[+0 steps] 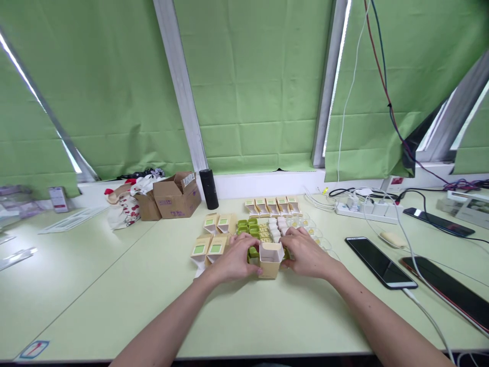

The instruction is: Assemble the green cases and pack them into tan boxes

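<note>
Green blinds point(252, 92) cover the windows behind the pale table point(95, 285). An open brown cardboard box point(173, 196) sits near the sill on the left, with a black cylinder point(209, 188) upright just beside it and a red-patterned cloth point(122, 209) on its other side. To the right are a white power strip point(367, 210) (several plugs in it) and a dark phone point(380, 262) lying flat with a cable attached.

Filtering softly and evenly through the green blinds point(252, 86), flaring white in narrow strips beside the window frames point(179, 86). Throwing only faint shadows on the pale table point(114, 285). Bowing straight lines toward the edges, blurring slightly at far left.
</note>
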The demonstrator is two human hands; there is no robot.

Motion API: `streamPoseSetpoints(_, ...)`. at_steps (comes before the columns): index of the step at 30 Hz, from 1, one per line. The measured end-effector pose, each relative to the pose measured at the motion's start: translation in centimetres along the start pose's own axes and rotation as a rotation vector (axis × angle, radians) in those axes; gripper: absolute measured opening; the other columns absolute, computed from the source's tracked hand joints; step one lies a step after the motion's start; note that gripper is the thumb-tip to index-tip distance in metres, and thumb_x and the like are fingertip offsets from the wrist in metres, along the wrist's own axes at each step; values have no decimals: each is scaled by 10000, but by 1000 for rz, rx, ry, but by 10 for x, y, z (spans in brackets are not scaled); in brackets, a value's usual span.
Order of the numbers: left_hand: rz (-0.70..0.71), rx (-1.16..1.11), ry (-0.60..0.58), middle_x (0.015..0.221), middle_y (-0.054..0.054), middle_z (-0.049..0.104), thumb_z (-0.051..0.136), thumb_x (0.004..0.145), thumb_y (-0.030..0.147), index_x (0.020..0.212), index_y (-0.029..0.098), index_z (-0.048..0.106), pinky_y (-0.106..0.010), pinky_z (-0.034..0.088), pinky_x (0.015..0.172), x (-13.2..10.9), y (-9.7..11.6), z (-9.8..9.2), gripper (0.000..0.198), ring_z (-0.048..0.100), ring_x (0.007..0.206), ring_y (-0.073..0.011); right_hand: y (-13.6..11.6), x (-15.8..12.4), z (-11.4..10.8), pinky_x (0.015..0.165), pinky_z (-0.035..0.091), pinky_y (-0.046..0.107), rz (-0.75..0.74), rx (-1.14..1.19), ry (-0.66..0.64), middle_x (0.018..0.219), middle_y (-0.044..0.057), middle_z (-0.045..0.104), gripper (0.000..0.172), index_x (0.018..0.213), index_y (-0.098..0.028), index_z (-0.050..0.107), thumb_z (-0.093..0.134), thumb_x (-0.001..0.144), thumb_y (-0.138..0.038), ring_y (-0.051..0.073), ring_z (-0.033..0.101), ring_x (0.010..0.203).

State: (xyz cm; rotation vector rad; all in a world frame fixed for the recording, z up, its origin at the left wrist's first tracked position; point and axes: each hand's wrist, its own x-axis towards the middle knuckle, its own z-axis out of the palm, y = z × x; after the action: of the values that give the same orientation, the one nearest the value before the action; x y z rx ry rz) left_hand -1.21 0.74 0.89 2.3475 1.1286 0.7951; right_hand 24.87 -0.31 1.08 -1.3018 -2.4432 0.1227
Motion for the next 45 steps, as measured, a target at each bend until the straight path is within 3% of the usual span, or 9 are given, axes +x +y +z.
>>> streamPoseSetpoints(5,3,0,-13,1116,-85,658,983,551,313,1134,278,782,-420,526,943,-3,-4,1,617,606,1134,-357,1,0,2,841,369,399,-3,7,11,868,63,730,168,842,-220,668,817,764,-204,298,628,987)
streamPoseSetpoints(10,-49,-70,-26,1308,-105,617,955,614,269,1302,304,668,-501,496,1072,-4,5,-6,746,570,1269,-369,2,-1,3,874,379,414,-12,33,13,915,72,751,183,925,-220,717,805,772,-171,311,631,1038)
streamPoseSetpoints(13,49,-208,-4,1362,-103,605,874,758,264,1257,304,654,-505,464,1144,-4,13,-14,547,555,1333,-335,2,-1,3,878,382,417,-11,36,7,914,69,752,196,951,-217,738,817,775,-180,310,631,1042)
streamPoseSetpoints(18,160,-205,-69,1398,-62,619,812,861,253,867,302,800,-521,413,1209,-5,16,-24,50,537,1393,-334,3,-1,3,868,376,405,-1,31,0,884,63,745,176,941,-217,753,831,783,-200,301,629,1024)
streamPoseSetpoints(23,134,-78,-89,1381,-55,697,755,938,330,1003,349,866,-543,434,1176,-4,11,-21,130,581,1346,-329,2,-1,0,882,363,393,28,31,-37,922,69,749,173,969,-211,757,817,806,-224,300,623,1058)
streamPoseSetpoints(28,64,-71,42,1232,-100,776,647,1009,383,1086,262,856,-438,511,1089,0,1,-6,253,664,1220,-289,0,-2,-3,878,353,384,26,22,-55,931,67,753,165,975,-217,758,803,817,-232,296,614,1067)
streamPoseSetpoints(33,-5,-195,101,1241,-120,784,684,957,348,1158,215,811,-447,527,1082,1,-5,0,273,692,1198,-303,0,-2,-5,859,340,389,10,2,-54,938,72,770,187,994,-222,759,815,816,-235,305,615,1062)
streamPoseSetpoints(41,-52,-352,23,1179,-131,752,670,846,179,1337,179,719,-423,538,1023,1,-9,-4,494,690,1119,-277,-1,-3,-4,852,358,395,14,-40,-54,899,76,750,200,980,-230,753,814,793,-191,305,627,1038)
streamPoseSetpoints(45,-69,-343,25,1259,-138,728,672,817,146,1353,200,716,-450,521,1051,0,-13,-2,540,671,1139,-282,3,-2,-3,879,388,422,-2,-53,-2,929,74,759,257,1041,-236,768,820,793,-198,310,633,1060)
